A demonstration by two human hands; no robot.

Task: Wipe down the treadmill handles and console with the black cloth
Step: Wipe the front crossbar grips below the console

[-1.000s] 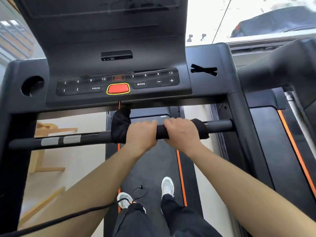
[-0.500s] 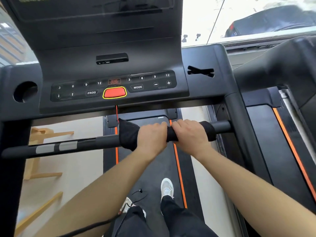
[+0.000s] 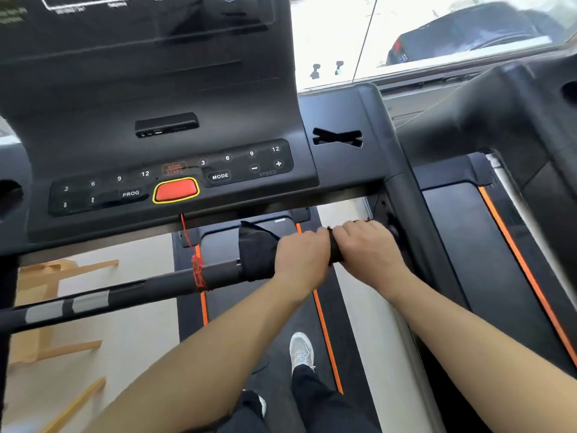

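The black cloth [image 3: 256, 254] is wrapped around the treadmill's front crossbar handle [image 3: 150, 287], with a loose flap sticking up at its left end. My left hand [image 3: 301, 256] and my right hand [image 3: 368, 248] grip the cloth side by side on the bar, the right hand close against the right upright post [image 3: 415, 214]. Above them sits the dark console [image 3: 175, 179] with its number keys and a red stop button [image 3: 176, 189]. A red safety cord [image 3: 198, 270] hangs from the console and is wound around the bar left of the cloth.
A second treadmill [image 3: 515, 126] stands close on the right. My feet are on the belt [image 3: 281, 345] below. Light wooden pieces [image 3: 50, 307] lie on the floor at left. Two grey sensor patches [image 3: 67, 306] mark the bar's left part. A cup hole [image 3: 9, 195] is at far left.
Both hands have slid the cloth to the right along the crossbar, up to the right post. The red cord around the bar has come into view.
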